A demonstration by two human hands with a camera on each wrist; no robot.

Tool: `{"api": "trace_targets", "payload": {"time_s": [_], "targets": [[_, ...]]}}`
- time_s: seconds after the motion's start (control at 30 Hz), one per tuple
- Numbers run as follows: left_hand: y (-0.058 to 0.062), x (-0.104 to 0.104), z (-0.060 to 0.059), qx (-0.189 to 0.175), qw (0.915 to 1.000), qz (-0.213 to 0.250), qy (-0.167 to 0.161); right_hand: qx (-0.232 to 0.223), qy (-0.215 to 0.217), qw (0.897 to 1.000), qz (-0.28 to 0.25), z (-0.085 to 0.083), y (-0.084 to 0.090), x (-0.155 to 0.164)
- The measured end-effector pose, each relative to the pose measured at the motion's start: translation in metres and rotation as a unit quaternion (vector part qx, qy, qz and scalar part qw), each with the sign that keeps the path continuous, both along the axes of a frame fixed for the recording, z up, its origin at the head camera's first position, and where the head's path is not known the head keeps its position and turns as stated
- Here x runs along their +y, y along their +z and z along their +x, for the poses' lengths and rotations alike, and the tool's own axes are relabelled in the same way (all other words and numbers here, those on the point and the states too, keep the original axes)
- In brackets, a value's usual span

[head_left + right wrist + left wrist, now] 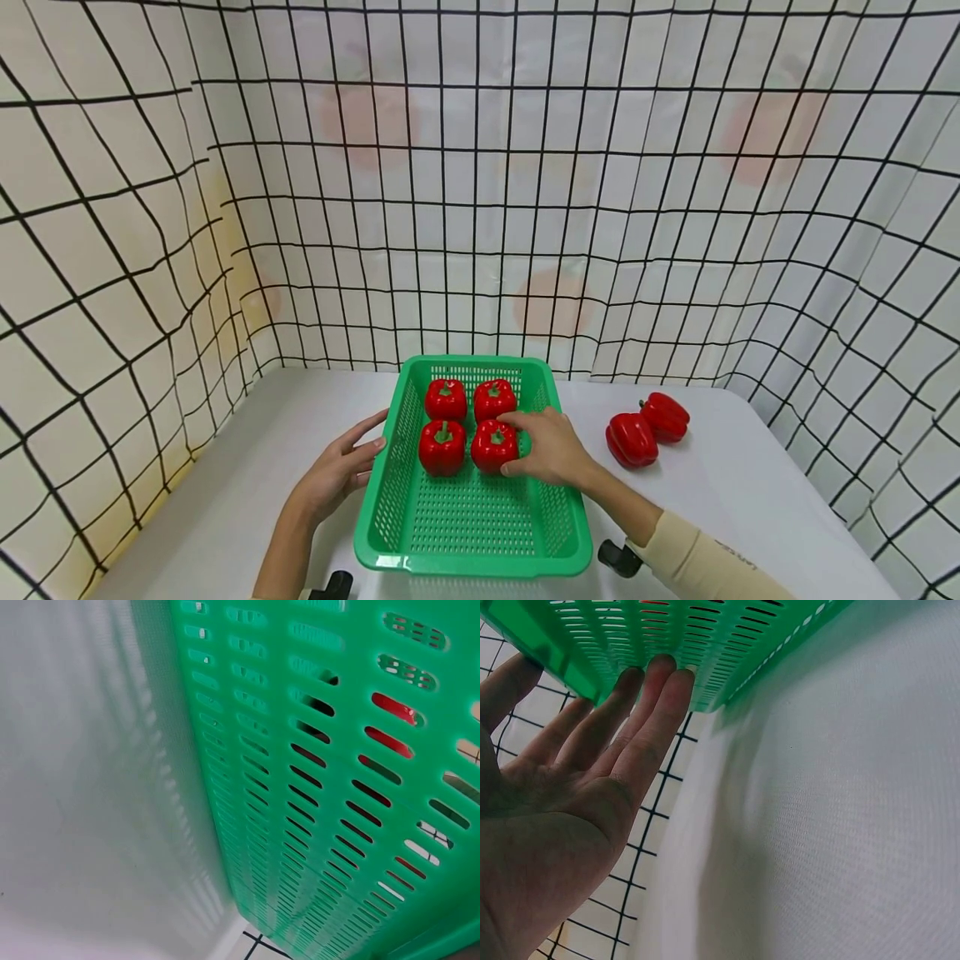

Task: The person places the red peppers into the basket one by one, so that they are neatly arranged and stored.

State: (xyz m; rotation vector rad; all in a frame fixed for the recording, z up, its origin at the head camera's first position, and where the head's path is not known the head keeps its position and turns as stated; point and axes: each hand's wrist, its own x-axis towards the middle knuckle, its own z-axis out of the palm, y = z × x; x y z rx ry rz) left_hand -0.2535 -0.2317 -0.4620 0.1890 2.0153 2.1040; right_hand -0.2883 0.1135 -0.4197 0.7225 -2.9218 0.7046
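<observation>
A green slotted basket (390, 508) stands on the white table and holds several red bell peppers. My right hand (546, 446) reaches inside it, fingers curled round the front right pepper (491, 447). The front left pepper (442, 447) and two rear peppers (446, 398) (494, 398) sit beside it. My left hand (341, 468) lies flat against the basket's left wall, fingers straight; in the left wrist view its fingertips (660, 671) touch the green wall (705, 645). The right wrist view shows only the basket wall (315, 825) with red behind the slots.
Two more red peppers (632, 439) (665, 416) lie on the table to the right of the basket. A white cloth with a black grid (480, 208) walls in the table on three sides. Bare white tabletop (247, 467) lies left of the basket.
</observation>
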Motion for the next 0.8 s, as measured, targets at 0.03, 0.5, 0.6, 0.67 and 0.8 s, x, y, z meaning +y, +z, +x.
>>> {"api": "trace_targets", "payload": {"time_s": [0.03, 0.5, 0.6, 0.67, 0.8], "targets": [[-0.0002, -0.0002, 0.0000, 0.000, 1.0000, 0.000, -0.001, 0.003, 0.001, 1.000, 0.003, 0.0003, -0.0002, -0.0003], [-0.0013, -0.0016, -0.0005, 0.003, 0.9998, 0.010, -0.014, 0.019, 0.003, 0.999, 0.033, 0.0021, -0.0011, -0.0020], [-0.0014, -0.0015, -0.0001, 0.003, 0.9999, 0.007, -0.012, 0.017, 0.000, 0.999, 0.033, 0.0017, -0.0013, -0.0023], [-0.0008, -0.0015, -0.0002, 0.002, 0.9999, 0.006, -0.010, 0.015, 0.000, 0.999, 0.032, 0.0020, -0.0005, -0.0024], [0.0000, -0.0013, -0.0003, -0.002, 0.9999, 0.008, -0.006, 0.011, -0.003, 0.999, 0.031, 0.0028, 0.0011, -0.0031]]}}
